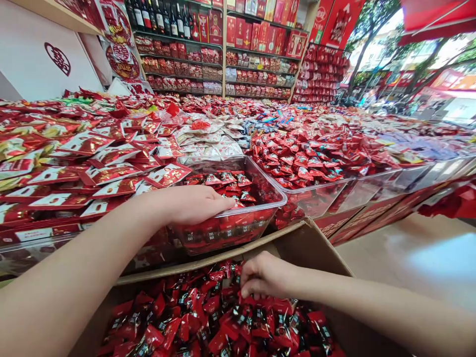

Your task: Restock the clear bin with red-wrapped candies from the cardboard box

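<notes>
While the left hand [193, 203] drapes over the near rim of the clear bin [277, 198], seemingly steadying it, its grip hidden, the right hand [266, 275] pinches red-wrapped candies [208, 322] heaped in the cardboard box [320, 253] directly below the bin.

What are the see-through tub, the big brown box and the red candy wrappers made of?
The tub looks like hard clear plastic: you see the candies through its glossy wall. The box looks like cardboard: matte brown, with a raw flap edge. The candy wrappers seem thin plastic film or foil, I can't tell which: they shine and crinkle.
</notes>
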